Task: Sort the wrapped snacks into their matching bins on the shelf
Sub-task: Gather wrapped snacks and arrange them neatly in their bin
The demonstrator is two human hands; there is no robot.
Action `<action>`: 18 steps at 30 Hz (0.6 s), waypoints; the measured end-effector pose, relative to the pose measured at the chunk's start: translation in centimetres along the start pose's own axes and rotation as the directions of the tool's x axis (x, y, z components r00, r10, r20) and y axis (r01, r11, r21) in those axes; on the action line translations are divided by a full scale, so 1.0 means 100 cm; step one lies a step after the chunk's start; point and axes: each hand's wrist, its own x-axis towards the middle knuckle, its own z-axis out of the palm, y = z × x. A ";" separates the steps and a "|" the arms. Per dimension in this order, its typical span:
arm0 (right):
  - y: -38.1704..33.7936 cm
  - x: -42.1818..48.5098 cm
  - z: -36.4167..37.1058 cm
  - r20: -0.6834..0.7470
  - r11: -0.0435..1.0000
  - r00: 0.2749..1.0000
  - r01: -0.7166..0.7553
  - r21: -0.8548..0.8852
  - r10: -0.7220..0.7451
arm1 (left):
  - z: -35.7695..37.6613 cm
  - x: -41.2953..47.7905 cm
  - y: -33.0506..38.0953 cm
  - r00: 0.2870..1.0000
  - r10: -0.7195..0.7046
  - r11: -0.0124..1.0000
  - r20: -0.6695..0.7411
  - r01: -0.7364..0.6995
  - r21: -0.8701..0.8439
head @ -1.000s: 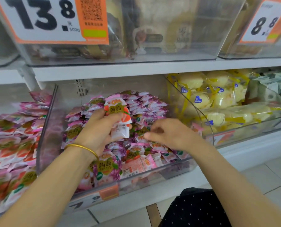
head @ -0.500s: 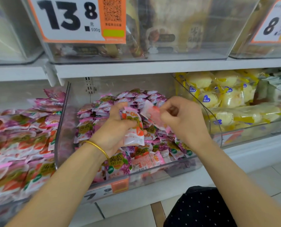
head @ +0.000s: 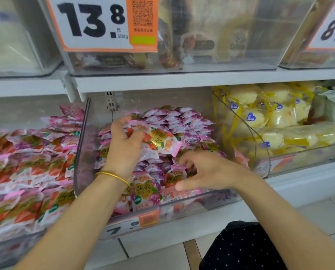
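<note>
My left hand [head: 123,147] grips a small bunch of red strawberry snack packets [head: 160,141] above the middle clear bin [head: 80,156]. That bin is piled with purple grape snack packets [head: 182,121]. My right hand [head: 207,172] is low at the bin's front with thumb spread. Its curled fingertips touch the pink top of another strawberry packet [head: 174,175] lying among the purple ones. The left bin holds the strawberry packets [head: 26,164].
To the right, a clear bin [head: 260,152] holds yellow-wrapped round cakes [head: 270,121]. The upper shelf [head: 182,80] carries more clear bins with price tags 13.8 [head: 96,22] and 8 [head: 332,28]. A 7.9 tag [head: 127,225] sits on the middle bin's front. My dotted dark clothing [head: 240,248] shows below.
My right hand has left the packet it passed over with my left hand and dropped to the bin's front. My left hand now grips more packets, slightly higher and further back.
</note>
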 end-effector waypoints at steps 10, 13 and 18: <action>-0.014 0.002 0.004 -0.072 0.993 0.990 0.118 -0.019 -0.119 | 0.001 -0.003 0.014 0.995 -0.103 0.951 -0.002 0.098 -0.294; -0.015 0.001 0.003 -0.118 0.985 0.984 0.142 0.100 -0.130 | -0.002 0.000 0.013 0.988 -0.151 0.933 0.006 0.145 -0.330; -0.016 -0.007 0.011 -0.068 0.961 0.985 0.172 0.217 -0.161 | -0.002 0.001 0.013 0.985 -0.171 0.924 0.006 0.162 -0.345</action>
